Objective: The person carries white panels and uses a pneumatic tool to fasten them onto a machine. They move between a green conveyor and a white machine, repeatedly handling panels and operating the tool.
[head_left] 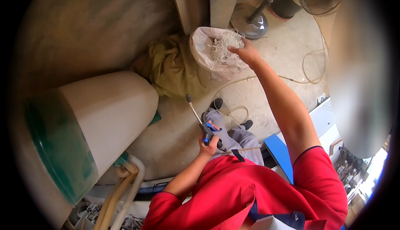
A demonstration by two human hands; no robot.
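Handling translucent strips (221, 50) in the white sack (199, 49) seems the current step. Right hand (246, 55): at sack's right side, thumb spread, grip unclear. Left hand (209, 146): gripping 1 air blow gun (203, 128), bodyward of sack. Next: probably a secure right-hand hold.

1. We wear a red shirt (233, 190), short-sleeved, with a stitched front placket.
2. Our right sleeve (318, 167) ends above the elbow in a thin dark edging.
3. Our navy collar (286, 219) carries a small white mark.
4. Our trousers (246, 140) are plain grey, loose and creased.
5. Our shoes (247, 124) are dark.
6. Our left hand (209, 144) and right hand (246, 52) are bare.
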